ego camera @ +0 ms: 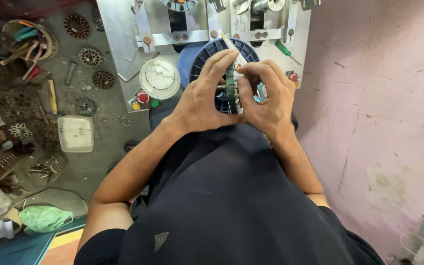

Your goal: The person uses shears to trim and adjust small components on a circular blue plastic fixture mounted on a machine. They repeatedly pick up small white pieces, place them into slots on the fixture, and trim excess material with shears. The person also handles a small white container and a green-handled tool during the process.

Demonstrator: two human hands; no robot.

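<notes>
— What is seen from the head camera?

— A dark green slotted stator core [230, 91] is held on edge between both hands, above the lap and in front of a blue ribbed spool [207, 54]. The left hand [199, 100] is closed on the core's left face, its fingers [222, 61] stretched over the top rim. The right hand [268, 98] is clamped on the right face, fingers curled, and a thin white strip [232, 46] is seen rising from the core.

— And around them?

— A grey metal machine [123, 44] with red, yellow and green buttons is seen behind. A white round tub [159, 78] is set on it. Loose stator laminations [90, 57] and a white rectangular tray [75, 133] are laid on the desk [104, 162].
</notes>
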